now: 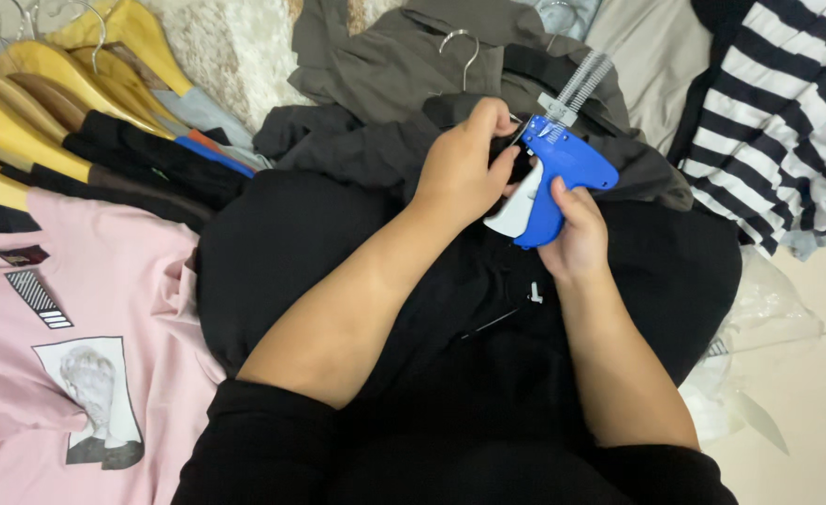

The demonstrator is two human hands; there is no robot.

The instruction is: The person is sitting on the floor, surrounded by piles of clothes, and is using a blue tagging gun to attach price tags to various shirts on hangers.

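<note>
My right hand (577, 234) grips a tagging gun (558, 173) of smooth, glossy blue plastic with a paler plastic trigger, and a clear plastic strip of fasteners (581, 79) stands out of its top. Under my left hand (464, 168) lies matt black cloth (282, 252), soft and unshiny. At far left I see yellow wooden hangers (29, 103) with bright metal hooks, near left a matt pink cotton shirt (104, 309).

The right hand (577, 234) grips a blue tagging gun (555, 178) by its handle, while the left hand (464, 164) pinches black fabric (516, 154) at its tip. A black garment (338, 243) lies underneath, a pink shirt (76, 327) at left.
</note>
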